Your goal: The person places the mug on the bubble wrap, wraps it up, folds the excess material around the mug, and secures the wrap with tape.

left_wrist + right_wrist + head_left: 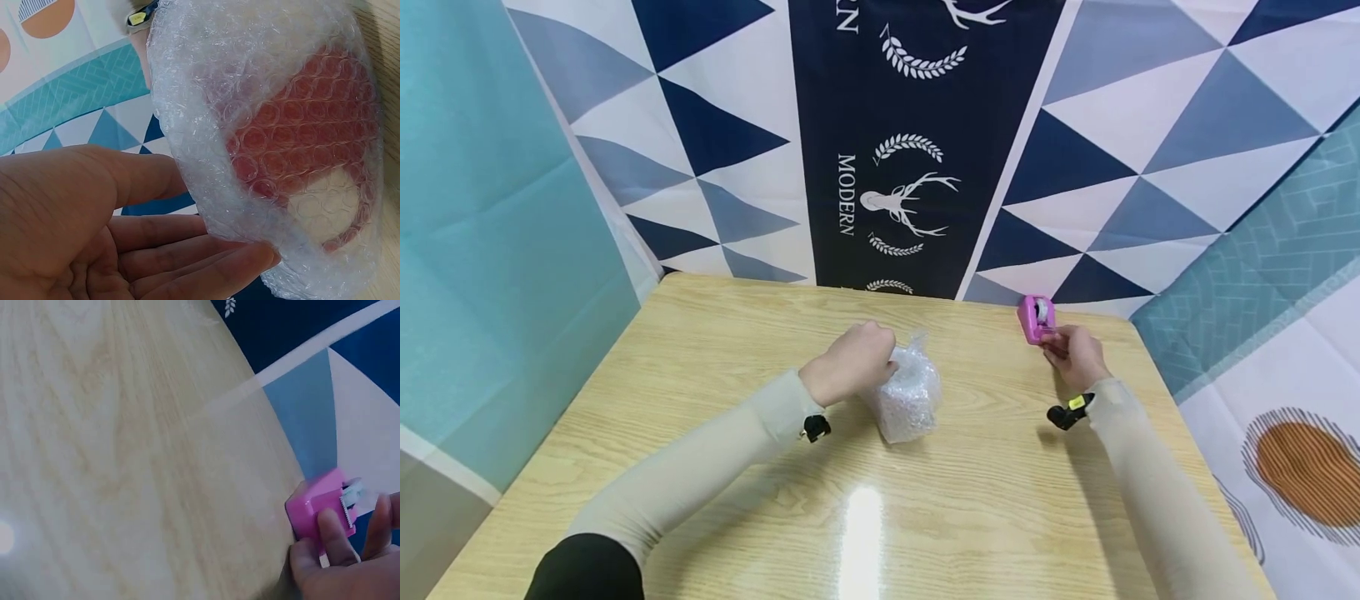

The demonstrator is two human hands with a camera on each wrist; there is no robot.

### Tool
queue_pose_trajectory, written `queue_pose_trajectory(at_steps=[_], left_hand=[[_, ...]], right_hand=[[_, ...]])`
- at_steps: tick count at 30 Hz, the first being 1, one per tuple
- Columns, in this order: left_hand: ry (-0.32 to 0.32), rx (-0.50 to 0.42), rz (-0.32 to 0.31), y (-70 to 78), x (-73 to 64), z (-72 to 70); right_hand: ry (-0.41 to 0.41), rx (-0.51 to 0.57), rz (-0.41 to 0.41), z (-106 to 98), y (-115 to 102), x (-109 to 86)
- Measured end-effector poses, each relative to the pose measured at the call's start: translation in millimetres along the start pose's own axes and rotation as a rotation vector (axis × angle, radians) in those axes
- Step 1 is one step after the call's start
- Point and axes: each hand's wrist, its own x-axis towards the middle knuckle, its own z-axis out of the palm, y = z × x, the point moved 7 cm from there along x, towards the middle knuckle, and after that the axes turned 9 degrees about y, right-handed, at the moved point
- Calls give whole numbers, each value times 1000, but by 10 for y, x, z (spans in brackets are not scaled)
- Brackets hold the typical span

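A bubble-wrapped package stands on the wooden table, with my left hand at its upper left side. In the left wrist view, the thumb and fingers of that hand hold the edge of the wrap. Red and cream surfaces show through the bubbles. Far to the right, my right hand is at a pink tape dispenser near the table's back edge. Up close, fingers of the right hand rest against the dispenser, and fingertips pinch the clear tape by its cutter.
The wooden table ends at a hanging cloth with triangles and deer prints. Teal cloth hangs along the left side, and another patterned cloth on the right.
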Motion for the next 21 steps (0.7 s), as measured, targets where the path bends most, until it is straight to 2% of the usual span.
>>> queue_pose_trajectory(at_steps=[2,4,9,15,21], left_hand=[[1,-2,0,5,2,-1],[3,1,2,13,5,-2],[-3,3,6,30,7,9],[6,4,14,36,10,18],[21,9,19,35,1,11]], right_hand=[[5,24,15,-15,5,-21],[50,6,13,-52,11,-25],[179,-117,-20,-144,32,0],[210,-217,-72,-164,56,26],[220,-303,-82,-169,66,58]])
